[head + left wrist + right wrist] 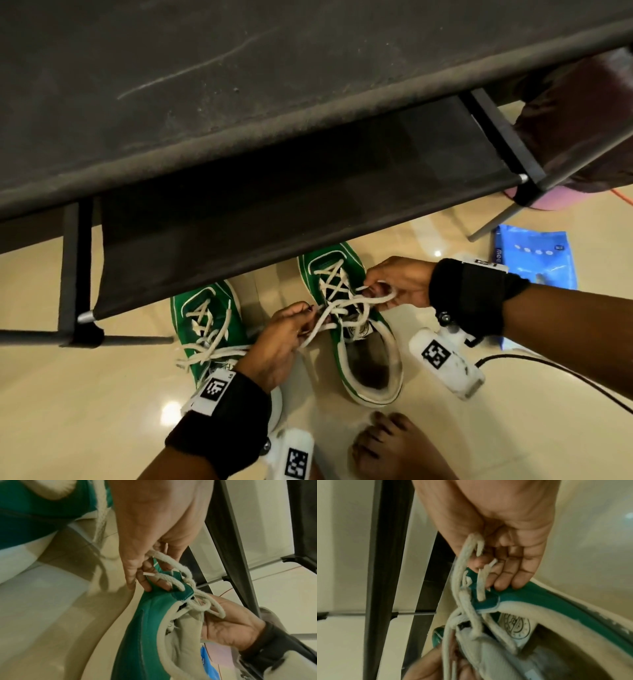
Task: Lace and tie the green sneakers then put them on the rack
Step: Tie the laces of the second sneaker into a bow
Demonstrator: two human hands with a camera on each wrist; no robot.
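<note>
Two green sneakers with white soles stand on the floor in front of the rack (308, 192). The left sneaker (205, 325) has loose white laces spread across it. On the right sneaker (346, 318) the white laces (346, 305) cross over the tongue. My left hand (287, 329) pinches a lace loop at that shoe's left side (164, 563). At the shoe's right side my right hand (387, 284) grips another lace loop (471, 555), its fingertips (508, 582) on the green collar. Both hands pull the laces apart over the shoe.
The dark rack's upper shelf (239, 68) hangs over the shoes' toes, its metal legs (496, 219) on the tiled floor. A blue packet (534, 260) lies to the right, near a black cable (565, 373). My bare foot (394, 445) is just behind the right sneaker.
</note>
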